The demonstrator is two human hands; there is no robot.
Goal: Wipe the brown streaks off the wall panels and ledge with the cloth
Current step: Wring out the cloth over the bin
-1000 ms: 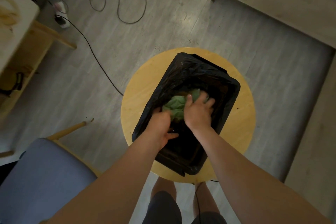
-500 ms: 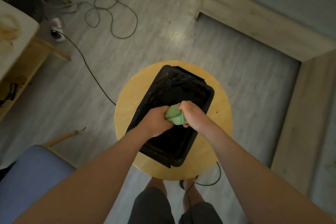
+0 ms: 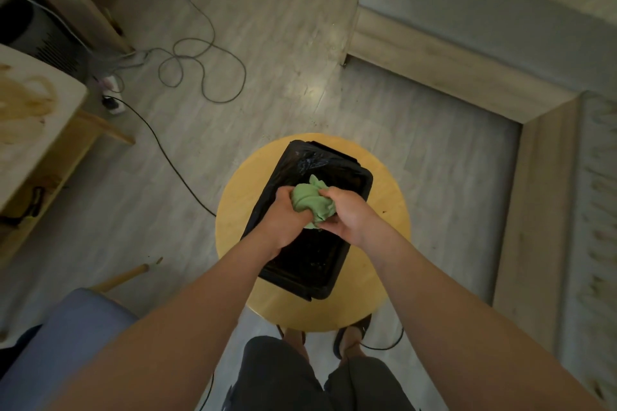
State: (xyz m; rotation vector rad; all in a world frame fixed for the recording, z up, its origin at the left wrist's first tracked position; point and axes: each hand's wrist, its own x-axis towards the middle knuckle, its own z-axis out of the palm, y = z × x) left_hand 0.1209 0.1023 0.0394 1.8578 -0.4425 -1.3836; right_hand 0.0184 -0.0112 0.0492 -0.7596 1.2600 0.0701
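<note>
A bunched green cloth (image 3: 311,202) is held between both hands above a black bag-lined tub (image 3: 320,263). My left hand (image 3: 283,220) grips its left side and my right hand (image 3: 347,213) grips its right side, squeezing it into a ball. The tub stands on a round yellow wooden stool (image 3: 387,273). A wood-grain ledge (image 3: 444,76) runs along the upper right and turns down the right side, with wall panels (image 3: 597,243) beyond it that show faint marks.
A white tabletop (image 3: 30,123) with brown stains is at the left. Grey and black cables (image 3: 203,66) lie on the floor. A blue-cushioned chair (image 3: 66,337) is at the lower left. My feet stand under the stool.
Both hands lifted the cloth out of the tub and bunched it tight between them. The camera pulled back and up, showing more of the ledge.
</note>
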